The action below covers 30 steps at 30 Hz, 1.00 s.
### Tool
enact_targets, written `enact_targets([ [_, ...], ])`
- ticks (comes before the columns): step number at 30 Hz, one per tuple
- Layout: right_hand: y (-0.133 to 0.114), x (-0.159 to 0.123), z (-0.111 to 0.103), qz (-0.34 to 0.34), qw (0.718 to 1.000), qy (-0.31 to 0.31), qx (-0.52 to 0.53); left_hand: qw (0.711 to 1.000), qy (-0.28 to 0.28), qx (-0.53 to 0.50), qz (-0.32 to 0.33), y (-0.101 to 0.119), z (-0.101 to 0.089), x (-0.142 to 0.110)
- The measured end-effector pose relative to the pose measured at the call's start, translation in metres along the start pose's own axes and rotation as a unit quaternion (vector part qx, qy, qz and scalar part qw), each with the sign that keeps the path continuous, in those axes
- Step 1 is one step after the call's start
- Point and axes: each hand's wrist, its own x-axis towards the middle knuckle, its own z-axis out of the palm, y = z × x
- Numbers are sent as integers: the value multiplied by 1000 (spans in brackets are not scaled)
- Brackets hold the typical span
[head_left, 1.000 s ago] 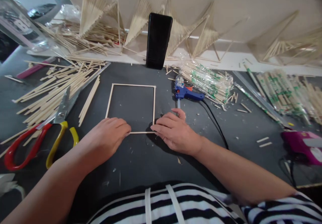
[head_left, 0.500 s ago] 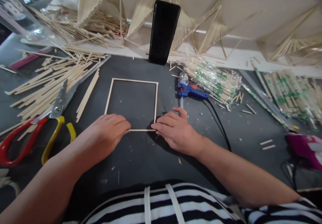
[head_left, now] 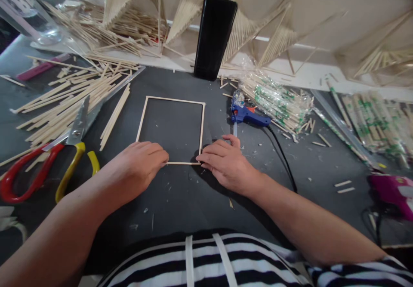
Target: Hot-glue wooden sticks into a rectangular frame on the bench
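Observation:
A square frame of thin wooden sticks (head_left: 176,100) lies flat on the dark table. My left hand (head_left: 145,162) is closed over its near left corner and hides that corner. At the near right corner, the fingertips of my right hand (head_left: 224,160) pinch the stick ends where two sides meet. The near side of the frame shows between both hands. Just beyond my right hand, a blue glue gun (head_left: 247,115) rests on the table with a clear glue stick pointing toward me.
Scissors (head_left: 75,132) with red and yellow handles lie at left beside many loose wooden sticks (head_left: 71,102). A black phone (head_left: 214,37) stands upright at the back. Plastic-wrapped stick bundles (head_left: 277,102) lie right of it. The glue gun's cord (head_left: 284,158) curves past my right forearm.
The whole view has shifted slightly. Both hands keep their places at the near corners of the stick frame, with no clear movement relative to it.

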Motion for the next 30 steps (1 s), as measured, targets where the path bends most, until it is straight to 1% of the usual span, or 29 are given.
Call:
enact_targets([
  [8, -1, 2, -1, 2, 1000, 2, -7, 1000, 5, -4, 0, 2, -1, 0],
  [16, -6, 2, 1, 2, 999, 19, -31, 999, -23, -36, -18, 5, -4, 3],
  [18, -5, 2, 2, -1, 999, 15, -37, 998, -25, -50, -14, 1, -7, 2],
  [19, -5, 1, 2, -3, 999, 15, -39, 998, -17, -56, -13, -3, -10, 1],
  [21, -5, 0, 3, -8, 999, 15, -43, 998, 16, -58, -27, -14, -17, -3],
  [23, -5, 0, 4, -12, 999, 18, -44, 996, 43, -56, -58, -28, -24, -8],
  [24, -5, -1, 4, -13, 999, 20, -44, 995, 40, -58, -72, -34, -28, -11],
  [26, -6, -1, 4, -14, 999, 24, -44, 994, 6, -70, -88, -44, -34, -17],
  [28, -6, 0, 4, -14, 999, 23, -45, 991, -35, -86, -93, -50, -37, -22],
  [30, -6, 0, 4, -15, 999, 23, -47, 989, -63, -97, -96, -53, -37, -26],
])
